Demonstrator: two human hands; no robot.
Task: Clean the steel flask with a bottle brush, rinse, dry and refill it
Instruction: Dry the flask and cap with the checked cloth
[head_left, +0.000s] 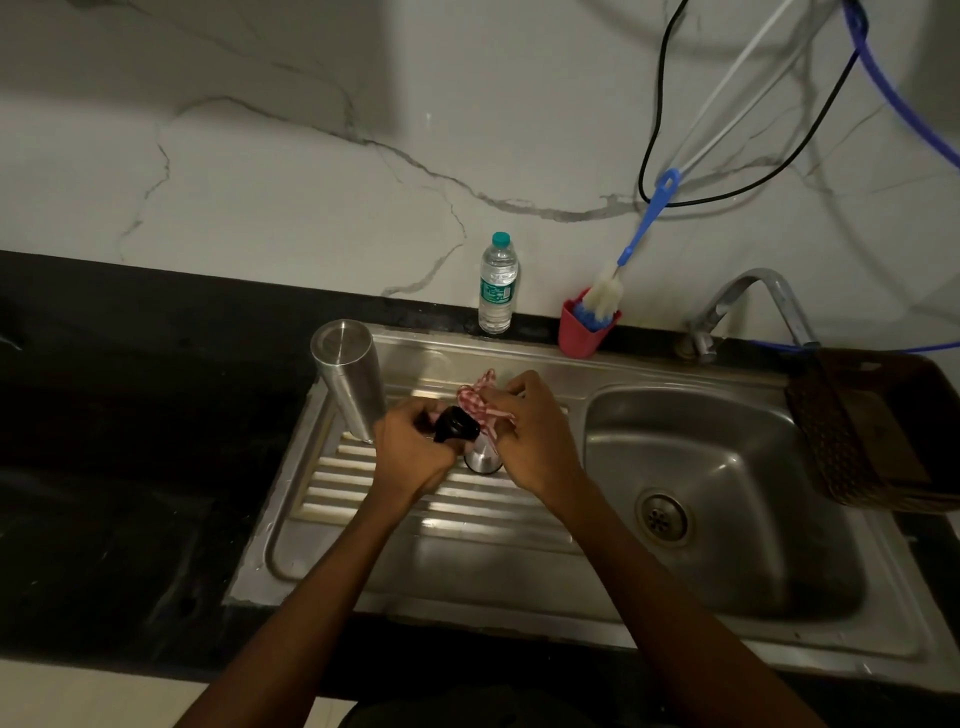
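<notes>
The steel flask (347, 379) stands upside down on the ribbed draining board (363, 483), left of my hands. My left hand (413, 449) grips a black cap (456, 425). My right hand (530, 431) pinches a red-and-white checked cloth (480, 397) against that cap. Between my hands a small steel piece (483, 460) shows below the cap; I cannot tell what it is joined to. The blue-handled bottle brush (605, 296) stands head down in a red cup (582, 330) at the back.
A clear plastic water bottle (497, 283) stands by the marble wall. The sink basin (717, 499) with its drain lies to the right, under the tap (748, 306). A brown woven basket (878, 431) sits at the basin's right rim. Cables (660, 104) hang on the wall. Black countertop (130, 415) stretches left.
</notes>
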